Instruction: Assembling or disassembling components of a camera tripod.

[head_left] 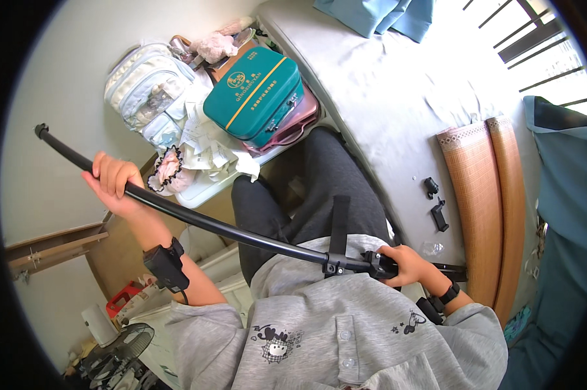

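A long black pole (228, 234) lies slantwise across my lap, its tip far to the left and its fittings at the right; its bowed look may come from the lens. My left hand (116, 182) is closed round it near the left tip. My right hand (407, 265) grips the black clamp (376, 264) at the other end, fingers partly hidden behind it. Beside that clamp sits a black collar (333, 264) with a flat black strip (339, 224) rising from it. Thin dark rods (452, 269) show beyond my right wrist.
At my right is a grey-covered bed (384, 97) with small black mount parts (439, 214), a crumpled clear wrapper (431, 249) and rolled bamboo mats (472, 195). Ahead stand a green case (254, 97), a white backpack (152, 91) and papers (205, 140). A fan (127, 341) stands lower left.
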Available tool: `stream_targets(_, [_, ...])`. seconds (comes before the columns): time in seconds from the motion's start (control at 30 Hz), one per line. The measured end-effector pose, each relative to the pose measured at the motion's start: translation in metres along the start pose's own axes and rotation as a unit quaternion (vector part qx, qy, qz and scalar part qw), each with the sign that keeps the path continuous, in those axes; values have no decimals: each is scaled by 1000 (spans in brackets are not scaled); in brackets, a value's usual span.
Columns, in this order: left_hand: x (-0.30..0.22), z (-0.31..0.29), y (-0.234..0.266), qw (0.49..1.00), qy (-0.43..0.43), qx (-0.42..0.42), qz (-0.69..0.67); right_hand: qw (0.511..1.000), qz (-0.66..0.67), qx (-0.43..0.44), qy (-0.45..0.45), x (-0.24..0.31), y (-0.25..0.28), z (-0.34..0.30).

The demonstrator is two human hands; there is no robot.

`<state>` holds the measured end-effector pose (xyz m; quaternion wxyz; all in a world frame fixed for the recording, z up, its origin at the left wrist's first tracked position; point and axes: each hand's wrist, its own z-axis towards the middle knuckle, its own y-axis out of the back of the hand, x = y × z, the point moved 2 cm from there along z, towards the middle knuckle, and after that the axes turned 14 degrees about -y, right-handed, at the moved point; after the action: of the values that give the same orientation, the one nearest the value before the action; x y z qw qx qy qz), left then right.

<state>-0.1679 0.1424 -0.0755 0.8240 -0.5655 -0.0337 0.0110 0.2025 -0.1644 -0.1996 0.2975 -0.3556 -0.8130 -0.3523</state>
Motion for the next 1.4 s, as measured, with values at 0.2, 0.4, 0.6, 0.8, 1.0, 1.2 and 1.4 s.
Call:
stream_targets(0.2, [-2, -4, 9, 999, 18, 27, -34, 1000, 0, 13, 1, 5, 1, -1])
stream_targets(0.4, [-5, -11, 17, 998, 27, 44, -46, 1000, -6, 9, -5, 3, 1, -1])
stream_targets(0.6, [-6, -15, -3, 918, -36, -186, 347, 1000, 6, -2, -12, 10, 1, -2])
stream_targets(0.8, [-25, -12, 6, 899, -18, -198, 390, 998, -36, -46, -10, 9, -3, -6])
stream_targets(1.0, [-8, -12, 13, 966, 62, -112, 226, 1000, -21, -16, -13, 2, -3, -3])
stream_targets(1.2, [44, -57, 25, 996, 69, -47, 27, 1000, -1, 8, -4, 7, -2, 3])
stream_targets(1.4, [88, -100, 34, 995, 98, -27, -5, 999, 33, 25, -10, 9, 1, 6])
